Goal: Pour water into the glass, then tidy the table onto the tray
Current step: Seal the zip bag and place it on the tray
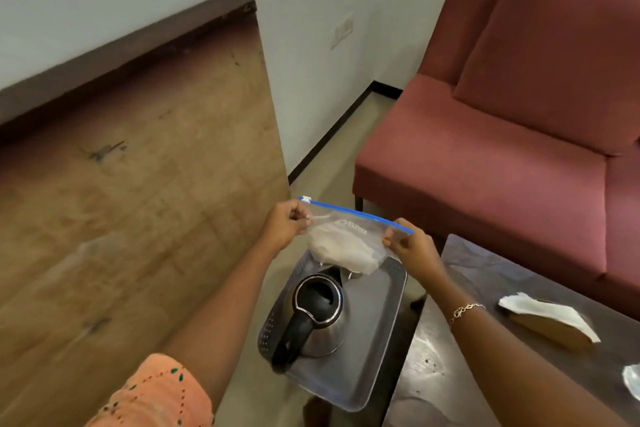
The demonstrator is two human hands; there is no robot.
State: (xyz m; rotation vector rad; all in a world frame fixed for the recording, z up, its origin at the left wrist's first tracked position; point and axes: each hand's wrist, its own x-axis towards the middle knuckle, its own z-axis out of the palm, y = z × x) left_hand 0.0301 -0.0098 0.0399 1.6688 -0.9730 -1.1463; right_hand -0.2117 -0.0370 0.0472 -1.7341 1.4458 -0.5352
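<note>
A clear zip bag (346, 239) with a blue zipper strip and white contents hangs in the air above the far end of the grey tray (377, 340). My left hand (285, 225) pinches its left top corner and my right hand (412, 248) pinches its right top corner. A steel kettle (320, 315) with a black handle stands on the tray's left side. Behind the kettle, part of a glass (349, 274) shows under the bag, mostly hidden.
The tray sits low between a wooden panel (138, 184) on the left and a dark table (485, 357) on the right. On the table lie a torn white and brown wrapper (550, 321) and a white scrap (632, 381). A red sofa (502, 135) stands behind.
</note>
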